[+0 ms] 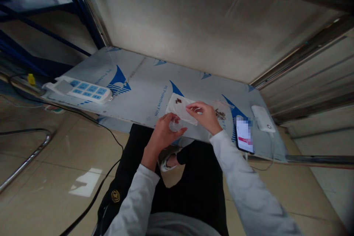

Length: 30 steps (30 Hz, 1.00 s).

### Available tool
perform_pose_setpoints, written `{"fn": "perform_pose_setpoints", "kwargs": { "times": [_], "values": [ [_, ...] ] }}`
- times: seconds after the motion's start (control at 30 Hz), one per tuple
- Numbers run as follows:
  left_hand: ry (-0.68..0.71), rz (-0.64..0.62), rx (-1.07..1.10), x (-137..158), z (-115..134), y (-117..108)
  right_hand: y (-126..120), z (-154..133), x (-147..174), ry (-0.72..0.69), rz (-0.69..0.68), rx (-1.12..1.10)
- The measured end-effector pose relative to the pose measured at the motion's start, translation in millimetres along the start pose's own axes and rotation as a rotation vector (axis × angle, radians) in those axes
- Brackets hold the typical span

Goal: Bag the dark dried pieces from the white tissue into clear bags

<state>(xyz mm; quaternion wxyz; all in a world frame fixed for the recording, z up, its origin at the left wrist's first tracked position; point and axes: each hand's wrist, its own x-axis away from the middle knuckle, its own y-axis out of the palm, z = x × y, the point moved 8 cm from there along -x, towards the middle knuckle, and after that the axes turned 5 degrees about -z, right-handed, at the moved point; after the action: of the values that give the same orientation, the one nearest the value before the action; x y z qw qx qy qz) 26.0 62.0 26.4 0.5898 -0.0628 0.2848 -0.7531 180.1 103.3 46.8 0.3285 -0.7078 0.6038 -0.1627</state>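
Note:
My left hand (163,132) is curled near the table's front edge, with thumb and fingers around a small clear round item (174,125); its kind is hard to make out. Over the right part of a white sheet of tissue (177,108), my right hand (203,113) is closed, thumb and fingertips together. Whatever lies between those fingertips is too small to tell. A few small brown pieces (178,101) rest on the far left part of the tissue. Just right of my right hand, a clear bag (220,113) with more small brownish pieces lies on the table.
The metal-topped table (143,92) carries printed protective film. A white power strip (90,90) with blue sockets lies at left. On the right are a lit phone (244,134) and a white power bank (262,118) with a cable. A black cable (110,129) hangs down at left.

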Motion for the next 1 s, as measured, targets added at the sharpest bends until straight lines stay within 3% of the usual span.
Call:
{"fn": "perform_pose_setpoints", "kwargs": {
  "times": [0.13, 0.3, 0.57, 1.0],
  "values": [
    [-0.072, 0.048, 0.017, 2, -19, -9, 28, 49, -47, 0.109, -0.003, 0.256],
    [-0.111, 0.096, 0.028, 3, -29, -22, 63, 66, -80, 0.132, -0.030, 0.377],
    [-0.121, 0.130, 0.046, -1, -37, -33, 72, 63, -80, 0.202, -0.075, 0.514],
    [-0.131, 0.094, 0.051, -2, -38, -25, 69, 66, -61, 0.238, -0.075, 0.552]
  ]
}}
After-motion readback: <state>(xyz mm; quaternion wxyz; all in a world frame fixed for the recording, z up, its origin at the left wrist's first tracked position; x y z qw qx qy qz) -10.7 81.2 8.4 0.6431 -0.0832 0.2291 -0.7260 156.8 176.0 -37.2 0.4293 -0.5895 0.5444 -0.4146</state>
